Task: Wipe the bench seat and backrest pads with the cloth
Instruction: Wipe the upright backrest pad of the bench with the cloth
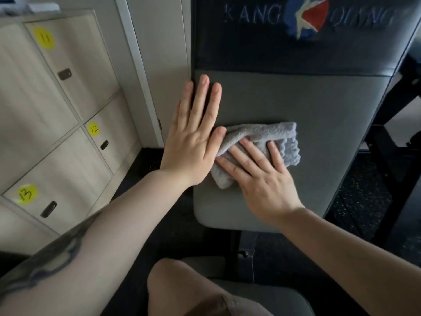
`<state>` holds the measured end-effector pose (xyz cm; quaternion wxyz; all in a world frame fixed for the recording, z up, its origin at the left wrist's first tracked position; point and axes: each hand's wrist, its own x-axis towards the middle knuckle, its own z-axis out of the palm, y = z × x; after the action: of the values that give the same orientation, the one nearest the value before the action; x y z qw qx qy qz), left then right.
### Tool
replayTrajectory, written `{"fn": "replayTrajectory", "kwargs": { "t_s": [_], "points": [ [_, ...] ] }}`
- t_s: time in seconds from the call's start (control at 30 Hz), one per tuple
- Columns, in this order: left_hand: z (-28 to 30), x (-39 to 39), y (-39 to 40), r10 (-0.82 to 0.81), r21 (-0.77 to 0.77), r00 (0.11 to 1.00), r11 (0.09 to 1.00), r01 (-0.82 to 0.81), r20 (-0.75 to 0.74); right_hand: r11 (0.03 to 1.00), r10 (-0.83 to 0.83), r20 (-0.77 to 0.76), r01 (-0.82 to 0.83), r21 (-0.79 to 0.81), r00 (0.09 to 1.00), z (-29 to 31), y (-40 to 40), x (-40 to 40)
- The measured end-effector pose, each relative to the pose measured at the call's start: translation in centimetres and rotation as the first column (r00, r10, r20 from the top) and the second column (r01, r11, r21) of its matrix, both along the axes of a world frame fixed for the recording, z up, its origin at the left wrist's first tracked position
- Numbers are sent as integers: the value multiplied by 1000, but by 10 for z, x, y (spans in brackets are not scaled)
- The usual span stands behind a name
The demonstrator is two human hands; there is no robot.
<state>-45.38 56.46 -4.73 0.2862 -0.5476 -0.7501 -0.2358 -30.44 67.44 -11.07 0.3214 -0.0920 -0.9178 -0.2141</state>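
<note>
while right hand [262, 176] presses cloth [271, 134] on backrest [330, 133], numbered lockers [68, 110] left

The right hand [262, 179] covers part of the cloth [268, 133], and the top edge crops the blurred logo [307, 17]

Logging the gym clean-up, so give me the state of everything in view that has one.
backrest pad: both hands on it
cloth: bunched, pressed against the backrest pad
right hand: fingers straight, pressing the cloth
left hand: flat, fingers straight, at the pad's left edge
locker doors: closed
</note>
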Motion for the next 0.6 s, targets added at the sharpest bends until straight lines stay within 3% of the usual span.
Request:
{"fn": "replayTrajectory", "kwargs": {
  "t_s": [0.1, 0.23, 0.4, 0.47, 0.53, 0.6],
  "points": [
    [-3, -3, -1, -5, -4, 1000, 1000, 5, -16, 998, 14, 7, -13, -59, 1000, -14, -14, -4],
    [-3, -7, -5, -24, 22, 997, 999, 26, -74, 996, 42, 44, -45, 83, 998, -2, 15, 16],
    [42, -2, 28, -15, 210, 984, 976, 53, -177, 997, -73, -328, 61, -45, 942, 61, 39, 18],
    [57, 1, 44, 54, 290, 980, 957, 5, -193, 985, -110, -386, 49, -165, 916, 62, 24, 3],
    [56, 0, 51, 80, 337, 972, 942, -1, -221, 989, -71, -328, 23, -146, 942, 37, 15, -5],
    [50, -4, 50, 65, 346, 967, 938, 25, -247, 999, -13, -173, 19, 32, 985, 16, 24, 11]
  ]
}}
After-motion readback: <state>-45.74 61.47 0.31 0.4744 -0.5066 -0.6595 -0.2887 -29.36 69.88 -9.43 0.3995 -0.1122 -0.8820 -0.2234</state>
